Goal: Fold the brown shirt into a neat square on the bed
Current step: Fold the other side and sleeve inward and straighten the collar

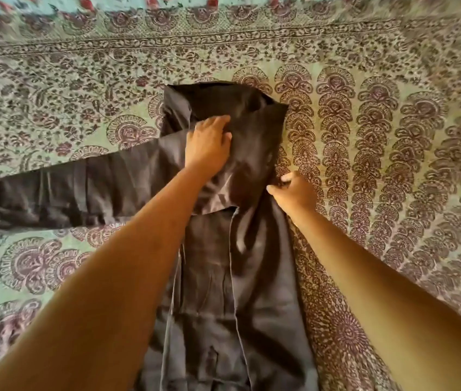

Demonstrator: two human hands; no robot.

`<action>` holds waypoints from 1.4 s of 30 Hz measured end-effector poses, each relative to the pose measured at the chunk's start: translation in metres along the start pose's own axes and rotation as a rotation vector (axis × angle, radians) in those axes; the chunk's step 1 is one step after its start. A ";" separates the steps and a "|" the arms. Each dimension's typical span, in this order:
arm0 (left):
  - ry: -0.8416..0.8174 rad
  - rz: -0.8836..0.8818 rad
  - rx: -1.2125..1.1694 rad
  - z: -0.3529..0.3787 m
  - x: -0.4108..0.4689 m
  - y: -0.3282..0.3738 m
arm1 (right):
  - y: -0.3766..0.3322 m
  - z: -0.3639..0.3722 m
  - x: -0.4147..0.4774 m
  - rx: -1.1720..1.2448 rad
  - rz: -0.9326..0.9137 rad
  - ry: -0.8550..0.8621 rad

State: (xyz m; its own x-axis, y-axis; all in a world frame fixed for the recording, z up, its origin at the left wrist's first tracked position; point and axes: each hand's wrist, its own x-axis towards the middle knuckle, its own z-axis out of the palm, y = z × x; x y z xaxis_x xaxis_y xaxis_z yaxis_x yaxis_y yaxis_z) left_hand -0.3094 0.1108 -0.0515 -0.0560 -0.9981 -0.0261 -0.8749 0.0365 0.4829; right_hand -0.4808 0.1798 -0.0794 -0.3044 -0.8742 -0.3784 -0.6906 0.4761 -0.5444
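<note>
Head view: the brown shirt [240, 249] lay lengthwise on the bed [393, 136]. Its collar end was beyond the left fingers and its hem ran out of frame toward the person. The right side looked already turned in over the body. One sleeve [68, 190] lay stretched flat, well out to the left of the left fingers, not yet folded.

Step judged: side folds under way, right edge being set, left sleeve to follow.

Left hand [209, 145]: arm reached forward, palm down on the upper part of the shirt. Its fingers [218, 121] were roughly straight and pressed the cloth without gripping.

Right hand [294, 190]: arm came in from the right. Its fingers [287, 177] were curled and pinched the shirt's right edge where it met the patterned bedspread [364, 80].

Next move, as judged: keep the pressing hand as anchor while the pinched edge is tugged straight. Then carry the outstretched sleeve across toward the right fingers. Creases showed below the left fingers, so smoothing probably needed before the lengthwise folds toward a square.
</note>
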 end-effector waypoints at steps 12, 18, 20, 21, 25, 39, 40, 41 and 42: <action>0.199 -0.368 -0.106 -0.010 0.082 -0.027 | 0.012 -0.004 0.029 -0.094 0.016 -0.045; 0.308 -0.017 0.159 0.007 0.052 -0.016 | 0.007 0.002 0.016 -0.103 -0.235 0.309; 0.266 0.101 0.235 0.018 0.036 -0.015 | -0.004 0.007 0.023 -0.059 -0.393 0.335; 0.248 0.106 0.263 0.023 0.032 -0.018 | -0.011 0.009 0.031 -0.021 -0.439 0.328; 0.235 -0.038 0.238 0.017 0.039 -0.026 | -0.048 -0.003 0.090 0.075 -0.570 0.234; 0.016 -0.131 -0.367 -0.006 0.107 -0.028 | -0.108 -0.065 0.189 -0.321 -0.589 -0.262; 0.033 -0.107 -0.291 -0.004 0.104 -0.030 | -0.106 -0.066 0.193 -0.363 -0.600 -0.239; 0.071 -0.090 -0.243 -0.002 0.101 -0.031 | -0.104 -0.066 0.196 -0.370 -0.616 -0.207; 0.122 -0.087 -0.231 0.000 0.099 -0.030 | -0.104 -0.067 0.199 -0.317 -0.608 -0.179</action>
State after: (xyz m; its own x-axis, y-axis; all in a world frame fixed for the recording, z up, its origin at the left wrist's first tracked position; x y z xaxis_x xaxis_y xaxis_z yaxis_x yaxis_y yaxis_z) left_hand -0.2883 0.0112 -0.0689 0.0851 -0.9961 0.0227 -0.7399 -0.0479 0.6710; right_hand -0.5134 -0.0499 -0.0483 0.2896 -0.9342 -0.2086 -0.8701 -0.1661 -0.4640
